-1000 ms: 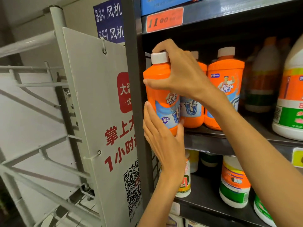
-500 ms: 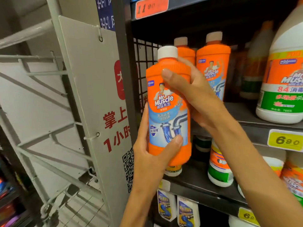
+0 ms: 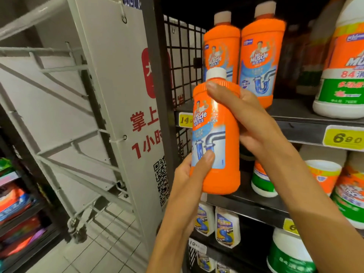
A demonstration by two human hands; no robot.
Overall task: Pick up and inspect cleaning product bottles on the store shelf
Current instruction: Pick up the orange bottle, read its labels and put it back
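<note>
While the orange Mr Muscle drain cleaner bottle [image 3: 215, 138] stands nearly upright out past the shelf edge [image 3: 295, 133], the left hand [image 3: 189, 180] wraps its bottom and the right hand [image 3: 254, 123] wraps its shoulder.

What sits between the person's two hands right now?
In the head view, the orange Mr Muscle bottle: left hand grips its lower part, right hand its shoulder.
</note>
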